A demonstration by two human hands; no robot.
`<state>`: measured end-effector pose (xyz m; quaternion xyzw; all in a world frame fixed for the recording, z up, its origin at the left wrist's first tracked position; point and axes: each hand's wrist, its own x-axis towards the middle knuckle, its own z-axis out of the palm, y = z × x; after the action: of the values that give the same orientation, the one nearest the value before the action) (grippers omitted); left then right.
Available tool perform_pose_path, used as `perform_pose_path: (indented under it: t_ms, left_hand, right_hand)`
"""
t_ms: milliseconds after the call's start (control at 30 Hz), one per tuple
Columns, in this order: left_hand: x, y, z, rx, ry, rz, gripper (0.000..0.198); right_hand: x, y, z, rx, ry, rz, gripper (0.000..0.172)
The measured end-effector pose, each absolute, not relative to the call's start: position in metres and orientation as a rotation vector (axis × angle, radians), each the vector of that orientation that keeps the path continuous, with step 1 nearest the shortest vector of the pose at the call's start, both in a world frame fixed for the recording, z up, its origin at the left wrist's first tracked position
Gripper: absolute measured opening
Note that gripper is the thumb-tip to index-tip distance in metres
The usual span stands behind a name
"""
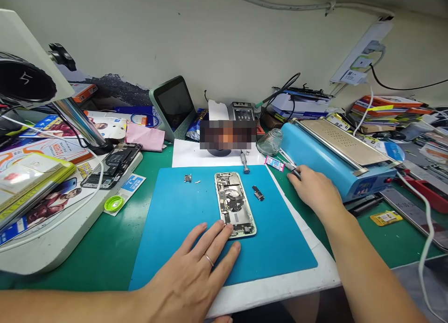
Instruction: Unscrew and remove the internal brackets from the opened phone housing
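An opened phone (237,206) lies on the blue mat (168,220), its inner parts exposed. My left hand (196,262) rests flat with fingers spread, its fingertips touching the phone's lower left edge. Out to the right, beside the blue machine, my right hand (315,185) has its fingers closed on a slim dark-handled tool (296,172); its exact kind is hard to make out. Small phone parts lie on the mat: a metal-and-black piece (188,178) at upper left, a tiny sliver (198,182) beside it and a dark module (258,193) right of the phone.
A screwdriver (244,162) lies at the mat's top edge, near a glass jar (271,141). The blue machine (315,155) with a metal plate stands at right. On the left are a microscope stand (82,122), another opened phone (114,164) and a green lid (114,203).
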<state>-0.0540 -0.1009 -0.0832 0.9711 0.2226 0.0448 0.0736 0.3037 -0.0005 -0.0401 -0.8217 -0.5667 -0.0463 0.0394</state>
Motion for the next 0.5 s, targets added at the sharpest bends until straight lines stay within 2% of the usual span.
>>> perform_pose_path:
  t_ms: [167,333,500]
  left_hand:
    - [-0.054,-0.101,-0.084,2.91,0.669,0.128,0.09]
    - [-0.054,-0.1,-0.088,2.941,0.668,0.178,0.086]
    - [-0.054,-0.101,-0.087,2.973,0.666,0.206,0.084]
  right_hand:
    - [0.296,0.001,-0.028,-2.641,-1.714,-0.125,0.047]
    - [0.293,0.004,-0.024,-2.745,-1.736,-0.054,0.04]
    - [0.293,0.004,-0.024,-2.787,-1.753,-0.006,0.041]
